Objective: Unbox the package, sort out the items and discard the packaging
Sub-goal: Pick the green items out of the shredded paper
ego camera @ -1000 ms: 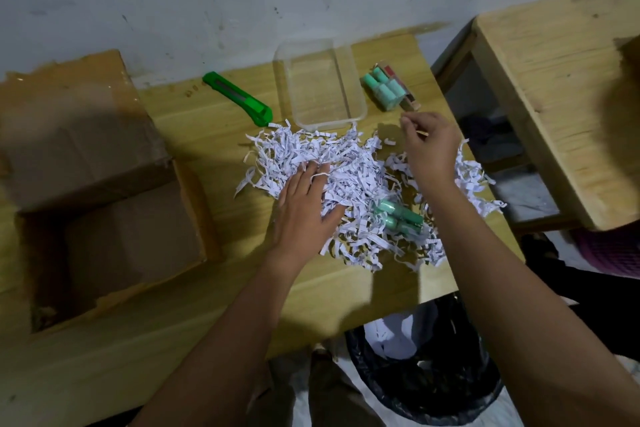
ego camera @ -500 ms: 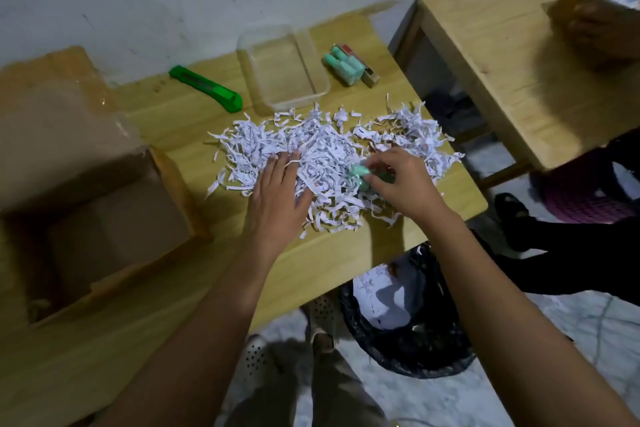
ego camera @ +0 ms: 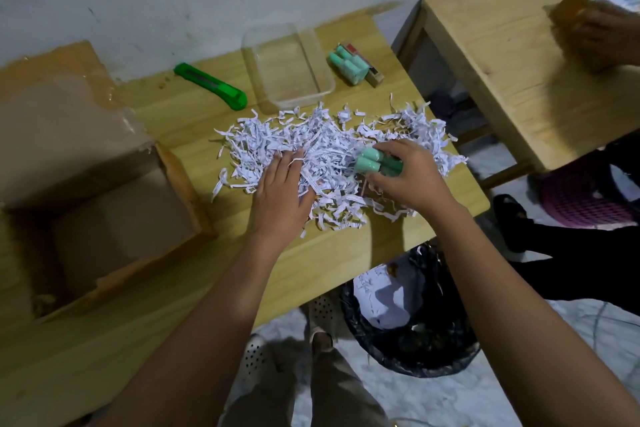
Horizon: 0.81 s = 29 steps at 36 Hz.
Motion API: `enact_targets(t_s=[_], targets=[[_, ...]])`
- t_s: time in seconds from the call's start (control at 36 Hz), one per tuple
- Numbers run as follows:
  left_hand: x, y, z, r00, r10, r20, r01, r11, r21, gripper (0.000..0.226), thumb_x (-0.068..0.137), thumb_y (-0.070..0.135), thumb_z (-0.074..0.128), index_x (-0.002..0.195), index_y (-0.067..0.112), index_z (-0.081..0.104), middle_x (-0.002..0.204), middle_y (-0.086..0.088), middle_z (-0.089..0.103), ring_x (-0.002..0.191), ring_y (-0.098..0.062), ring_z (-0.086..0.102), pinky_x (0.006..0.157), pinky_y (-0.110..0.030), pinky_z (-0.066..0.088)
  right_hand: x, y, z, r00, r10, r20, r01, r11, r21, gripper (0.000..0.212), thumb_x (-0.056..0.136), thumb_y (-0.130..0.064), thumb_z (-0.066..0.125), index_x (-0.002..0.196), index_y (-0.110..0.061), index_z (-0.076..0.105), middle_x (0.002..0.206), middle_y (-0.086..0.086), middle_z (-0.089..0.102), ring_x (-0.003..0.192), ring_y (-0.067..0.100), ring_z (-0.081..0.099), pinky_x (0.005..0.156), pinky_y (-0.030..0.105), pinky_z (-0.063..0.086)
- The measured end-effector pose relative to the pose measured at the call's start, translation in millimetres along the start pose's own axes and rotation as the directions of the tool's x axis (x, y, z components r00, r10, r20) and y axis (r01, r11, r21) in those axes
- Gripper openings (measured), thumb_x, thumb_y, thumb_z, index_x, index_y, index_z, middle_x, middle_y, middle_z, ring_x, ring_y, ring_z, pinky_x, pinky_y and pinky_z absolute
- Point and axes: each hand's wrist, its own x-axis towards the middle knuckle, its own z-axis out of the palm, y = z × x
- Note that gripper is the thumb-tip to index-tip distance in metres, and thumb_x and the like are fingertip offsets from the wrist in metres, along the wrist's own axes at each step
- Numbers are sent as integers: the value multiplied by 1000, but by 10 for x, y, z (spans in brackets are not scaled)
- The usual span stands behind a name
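A heap of white shredded paper (ego camera: 322, 146) covers the middle of the wooden table (ego camera: 346, 253). My right hand (ego camera: 405, 177) is closed around two mint-green bottles (ego camera: 372, 160), held just above the right part of the heap. My left hand (ego camera: 280, 191) lies flat on the shreds with fingers spread and holds nothing. More mint-green bottles (ego camera: 349, 63) lie with a small box at the back right. The opened cardboard box (ego camera: 93, 204) stands at the left, and I see no items inside it.
A clear plastic tray (ego camera: 287, 66) and a green box cutter (ego camera: 211, 85) lie at the back. A black-lined bin (ego camera: 412, 315) stands below the table's front edge. On a second table (ego camera: 512, 55) to the right, another person's hand (ego camera: 602, 35) holds a parcel.
My right hand came down from the back right into the shreds, closed on the green bottles and has lifted them clear. My left hand stayed flat on the paper.
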Motion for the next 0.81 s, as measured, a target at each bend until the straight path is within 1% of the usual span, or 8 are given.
enact_targets(t_s=[0.17, 0.19, 0.25, 0.31, 0.36, 0.47, 0.56, 0.81], targets=[[3, -2, -3, 1000, 2, 10, -2, 1000, -4, 60, 93, 29, 44, 147, 22, 17, 155, 2, 19, 145, -21, 9, 117, -37, 11, -21, -87, -149, 992, 88, -91, -70, 981, 182, 39, 69, -15, 79, 105, -13, 63, 104, 6, 64, 92, 18, 61, 80, 29, 54], [2, -1, -1, 1000, -1, 10, 1, 1000, -3, 60, 93, 29, 44, 147, 22, 17, 155, 2, 19, 145, -20, 8, 117, -37, 10, -15, -97, -154, 990, 84, -113, -63, 981, 184, 40, 69, -15, 79, 105, -13, 64, 106, 6, 63, 92, 18, 61, 80, 24, 54], [1, 3, 1, 1000, -4, 9, 4, 1000, 1, 60, 93, 29, 44, 147, 22, 18, 155, 2, 19, 145, -19, 8, 118, -36, 10, -1, -126, -154, 985, 84, -154, -55, 982, 181, 40, 69, -13, 79, 106, -12, 66, 108, 5, 57, 90, 13, 56, 73, 3, 46], [0, 8, 2, 1000, -4, 6, 4, 1000, 2, 60, 93, 29, 44, 147, 22, 18, 155, 3, 19, 145, -19, 8, 117, -36, 10, 4, -155, -147, 979, 104, -177, -70, 979, 189, 39, 69, -11, 79, 107, -11, 67, 108, 4, 52, 89, 11, 52, 64, -6, 37], [-2, 9, 2, 1000, -8, 7, 8, 1000, -2, 60, 93, 29, 44, 147, 23, 18, 155, 3, 19, 145, -20, 8, 117, -36, 10, 4, -167, -132, 972, 125, -200, -78, 971, 225, 40, 69, -10, 79, 107, -12, 67, 110, 5, 56, 91, 12, 54, 66, -4, 39], [-6, 18, -14, 1000, -14, 9, 14, 1000, -9, 60, 93, 29, 44, 147, 23, 17, 155, 3, 18, 145, -19, 7, 117, -35, 9, 1, -197, -125, 946, 211, -246, -114, 926, 359, 37, 66, -13, 82, 97, -18, 63, 100, 1, 64, 90, 17, 63, 77, 26, 56], [-10, 26, -21, 1000, -16, 7, 16, 1000, -10, 60, 93, 28, 44, 147, 24, 17, 155, 3, 18, 145, -19, 7, 117, -36, 10, 29, -212, -147, 927, 271, -258, -130, 880, 456, 38, 65, -15, 82, 96, -18, 60, 96, 1, 66, 89, 17, 66, 77, 34, 58], [-5, 36, 2, 1000, -27, -13, 27, 1000, -11, 63, 91, 28, 48, 146, 23, 18, 155, 3, 20, 145, -19, 9, 117, -36, 9, 529, -252, -172, 838, 415, -355, -104, 759, 643, 39, 65, -17, 83, 96, -13, 60, 85, -8, 62, 75, 1, 64, 61, 12, 52]])
